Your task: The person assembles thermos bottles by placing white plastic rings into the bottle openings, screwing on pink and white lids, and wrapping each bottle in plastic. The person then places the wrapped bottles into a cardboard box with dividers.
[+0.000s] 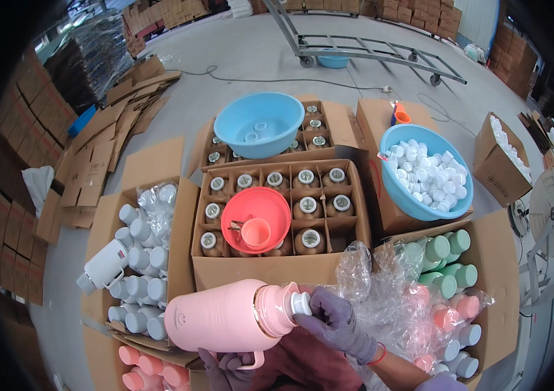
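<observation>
A pink thermos jug (218, 316) with a gold ring lies tilted on its side close in front of me, mouth to the right. My left hand (228, 373), in a grey-purple glove, grips it from below beside its pink handle (255, 360); the jug hides part of those fingers. At the mouth, my gloved right hand (337, 320) pinches the white stopper (300, 303), which sits in or against the neck. Just beyond is a divided carton (251, 266) of bottle-like liners with silvery tops. A red plate (270, 202) with a pink cup (255, 232) rests on them.
A blue basin (391, 176) of white stoppers (427, 179) stands at right; another blue basin (231, 120) sits behind the carton. Open boxes hold white jugs (139, 260) at left and green (446, 285) and pink ones at right. A metal cart (368, 55) and cable lie beyond.
</observation>
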